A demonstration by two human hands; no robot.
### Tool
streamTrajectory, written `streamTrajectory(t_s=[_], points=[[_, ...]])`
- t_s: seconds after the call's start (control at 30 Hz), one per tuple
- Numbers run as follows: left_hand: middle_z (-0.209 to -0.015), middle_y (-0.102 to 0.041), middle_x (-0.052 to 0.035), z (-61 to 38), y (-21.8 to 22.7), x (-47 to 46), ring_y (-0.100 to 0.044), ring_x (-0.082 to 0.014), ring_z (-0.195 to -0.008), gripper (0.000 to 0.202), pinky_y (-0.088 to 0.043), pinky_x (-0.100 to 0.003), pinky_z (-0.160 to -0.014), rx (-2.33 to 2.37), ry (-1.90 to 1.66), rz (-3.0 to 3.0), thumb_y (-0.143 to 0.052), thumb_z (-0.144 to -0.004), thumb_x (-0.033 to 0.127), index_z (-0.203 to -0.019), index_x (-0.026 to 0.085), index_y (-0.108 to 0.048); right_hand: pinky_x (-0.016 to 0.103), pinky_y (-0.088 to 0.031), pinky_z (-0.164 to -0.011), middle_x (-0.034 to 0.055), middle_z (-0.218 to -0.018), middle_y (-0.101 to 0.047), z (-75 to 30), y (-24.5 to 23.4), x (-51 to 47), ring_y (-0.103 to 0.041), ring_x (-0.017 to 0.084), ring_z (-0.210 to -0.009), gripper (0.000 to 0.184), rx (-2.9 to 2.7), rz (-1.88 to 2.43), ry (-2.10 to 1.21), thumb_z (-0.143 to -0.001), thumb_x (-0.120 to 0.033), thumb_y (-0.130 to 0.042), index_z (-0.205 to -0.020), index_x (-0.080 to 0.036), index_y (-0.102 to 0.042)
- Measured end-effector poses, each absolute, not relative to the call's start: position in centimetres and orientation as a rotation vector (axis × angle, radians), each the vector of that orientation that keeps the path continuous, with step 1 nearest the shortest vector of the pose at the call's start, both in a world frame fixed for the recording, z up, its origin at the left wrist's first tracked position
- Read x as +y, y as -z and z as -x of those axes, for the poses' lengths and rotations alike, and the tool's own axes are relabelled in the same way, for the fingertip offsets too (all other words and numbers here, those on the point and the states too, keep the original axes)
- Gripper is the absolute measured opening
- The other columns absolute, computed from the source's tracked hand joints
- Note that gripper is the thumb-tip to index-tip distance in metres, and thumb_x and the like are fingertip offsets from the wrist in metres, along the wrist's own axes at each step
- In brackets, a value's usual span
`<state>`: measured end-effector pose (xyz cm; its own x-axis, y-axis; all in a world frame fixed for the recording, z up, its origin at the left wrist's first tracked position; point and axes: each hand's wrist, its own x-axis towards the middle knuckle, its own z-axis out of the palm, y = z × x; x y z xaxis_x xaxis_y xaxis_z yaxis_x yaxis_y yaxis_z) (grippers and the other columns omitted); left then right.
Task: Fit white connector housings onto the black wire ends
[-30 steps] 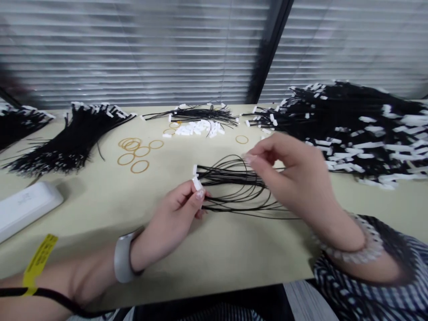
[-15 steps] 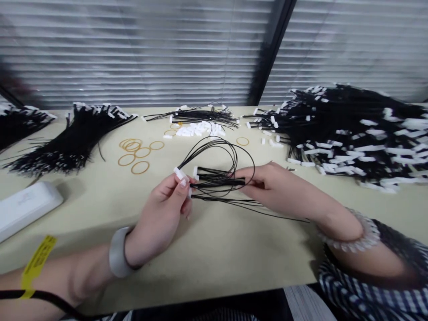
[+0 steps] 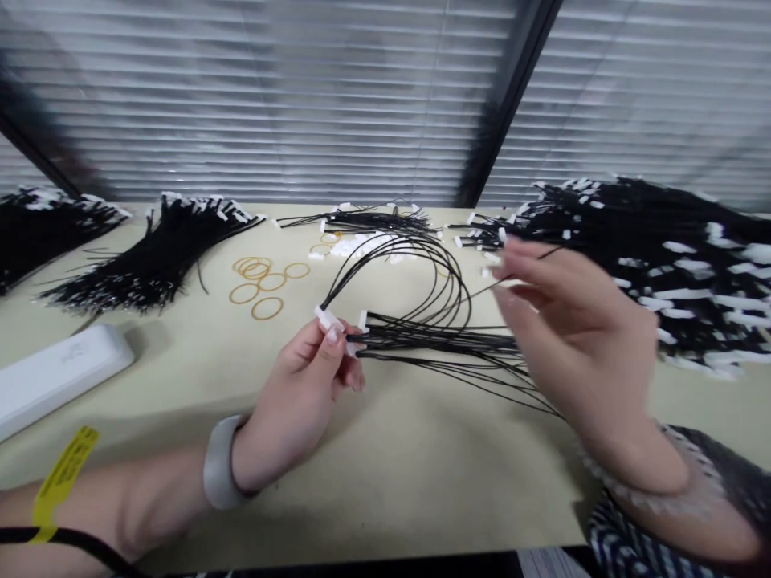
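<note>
Between thumb and fingers, my left hand (image 3: 310, 361) pinches white plastic connectors (image 3: 328, 319) with thin black wires (image 3: 442, 343) running from them. Some of the wires bend up and round in a loop (image 3: 415, 249); others stretch out to the right, low over the table. My right hand (image 3: 572, 345) is raised at the right of the bundle, blurred by motion. Its thumb and forefinger are close together on one thin black wire that leads back toward the loop. The palm hides the far ends of the lower wires.
Several tan rubber bands (image 3: 267, 308) lie left of centre. Loose white connectors (image 3: 361, 245) and a small wire bundle (image 3: 373, 218) are at the back. Large heaps of black wires stand at the right (image 3: 650, 233) and left (image 3: 157, 257). A white device (image 3: 66, 373) lies at left.
My right hand has left the middle of the wire bundle and moved up and to the right, drawing a wire with it. The lower wires now spread farther right. My left hand keeps its pinch.
</note>
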<state>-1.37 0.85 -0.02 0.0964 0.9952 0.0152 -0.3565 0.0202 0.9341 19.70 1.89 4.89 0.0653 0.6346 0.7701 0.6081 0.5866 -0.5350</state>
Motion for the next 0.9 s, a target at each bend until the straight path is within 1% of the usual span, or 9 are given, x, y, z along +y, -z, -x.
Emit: streamTrajectory(t_s=[0.07, 0.1, 0.17, 0.2, 0.27, 0.33, 0.4, 0.47, 0.9], points=[[-0.067, -0.051, 0.0039, 1.1, -0.2, 1.0, -0.044, -0.0060, -0.051, 0.018, -0.039, -0.020, -0.051, 0.879, -1.281, -0.888, -0.054, -0.084, 0.036, -0.080, 0.019, -0.055, 0.037, -0.049, -0.084, 0.0015, -0.110, -0.060, -19.3, -5.5, 1.5, -0.057, 0.018, -0.101, 0.019, -1.335, 0.921, -0.232, -0.082, -0.017, -0.055, -0.095, -0.026, -0.065], [-0.067, -0.050, 0.0039, 1.0, -0.2, 1.1, -0.044, -0.0055, -0.050, 0.018, -0.038, -0.020, -0.050, 0.897, -1.268, -0.860, -0.054, -0.084, 0.036, -0.079, 0.018, -0.055, 0.036, -0.051, -0.080, 0.0007, -0.108, -0.060, -19.2, -5.9, 1.3, -0.060, 0.016, -0.094, 0.019, -1.225, 0.873, -0.300, -0.085, -0.018, -0.051, -0.093, -0.028, -0.065], [-0.066, -0.048, 0.0044, 0.9, 0.0, 1.2, -0.043, -0.0047, -0.048, 0.019, -0.037, -0.019, -0.047, 0.946, -1.219, -0.866, -0.054, -0.084, 0.036, -0.078, 0.018, -0.055, 0.029, -0.052, -0.060, -0.0006, -0.095, -0.060, -19.0, -6.5, 0.5, -0.060, 0.011, -0.069, 0.023, -1.135, 0.829, -0.380, -0.087, -0.018, -0.047, -0.099, -0.032, -0.061], [-0.065, -0.047, 0.0046, 0.9, 0.1, 1.2, -0.042, -0.0044, -0.046, 0.019, -0.036, -0.019, -0.047, 0.966, -1.186, -0.897, -0.053, -0.084, 0.036, -0.079, 0.018, -0.055, 0.025, -0.048, -0.050, -0.0015, -0.085, -0.059, -18.9, -6.7, 0.1, -0.057, 0.010, -0.060, 0.027, -1.185, 0.840, -0.427, -0.087, -0.017, -0.047, -0.106, -0.035, -0.057], [-0.064, -0.047, 0.0048, 1.0, 0.4, 1.2, -0.041, -0.0040, -0.045, 0.020, -0.036, -0.019, -0.045, 0.983, -1.106, -1.002, -0.052, -0.085, 0.037, -0.080, 0.018, -0.055, 0.021, -0.041, -0.042, -0.0040, -0.071, -0.057, -18.7, -6.9, -0.5, -0.054, 0.009, -0.053, 0.035, -1.430, 0.916, -0.517, -0.084, -0.014, -0.051, -0.111, -0.036, -0.052], [-0.064, -0.047, 0.0044, 1.0, 0.6, 1.1, -0.041, -0.0039, -0.045, 0.021, -0.035, -0.018, -0.044, 0.968, -1.016, -1.122, -0.051, -0.085, 0.038, -0.081, 0.017, -0.056, 0.019, -0.044, -0.049, -0.0041, -0.068, -0.059, -18.4, -6.6, -0.8, -0.056, 0.009, -0.060, 0.025, -1.768, 1.016, -0.515, -0.082, -0.012, -0.054, -0.099, -0.029, -0.058], [-0.061, -0.045, 0.0045, 1.1, 0.5, 1.0, -0.042, -0.0041, -0.045, 0.022, -0.034, -0.017, -0.043, 0.925, -0.934, -1.206, -0.051, -0.085, 0.038, -0.079, 0.017, -0.056, 0.018, -0.045, -0.061, -0.0021, -0.073, -0.061, -18.2, -6.1, -0.6, -0.056, 0.007, -0.068, 0.011, -2.025, 1.081, -0.413, -0.082, -0.013, -0.055, -0.083, -0.021, -0.062], [-0.060, -0.044, 0.0048, 1.1, 0.3, 0.9, -0.042, -0.0039, -0.044, 0.023, -0.034, -0.017, -0.042, 0.885, -0.884, -1.228, -0.052, -0.084, 0.038, -0.078, 0.016, -0.055, 0.018, -0.042, -0.063, -0.0009, -0.074, -0.060, -18.0, -5.5, -0.2, -0.054, 0.006, -0.070, 0.011, -2.145, 1.080, -0.324, -0.082, -0.012, -0.053, -0.076, -0.017, -0.062], [-0.050, -0.044, 0.0056, 1.3, 0.5, 0.7, -0.039, -0.0048, -0.041, 0.024, -0.033, -0.015, -0.040, 0.841, -0.832, -1.204, -0.051, -0.084, 0.042, -0.079, 0.019, -0.055, 0.018, -0.035, -0.061, -0.0014, -0.071, -0.056, -18.0, -4.9, 0.0, -0.048, 0.005, -0.066, 0.017, -2.320, 1.125, -0.282, -0.083, -0.012, -0.048, -0.075, -0.015, -0.063]])
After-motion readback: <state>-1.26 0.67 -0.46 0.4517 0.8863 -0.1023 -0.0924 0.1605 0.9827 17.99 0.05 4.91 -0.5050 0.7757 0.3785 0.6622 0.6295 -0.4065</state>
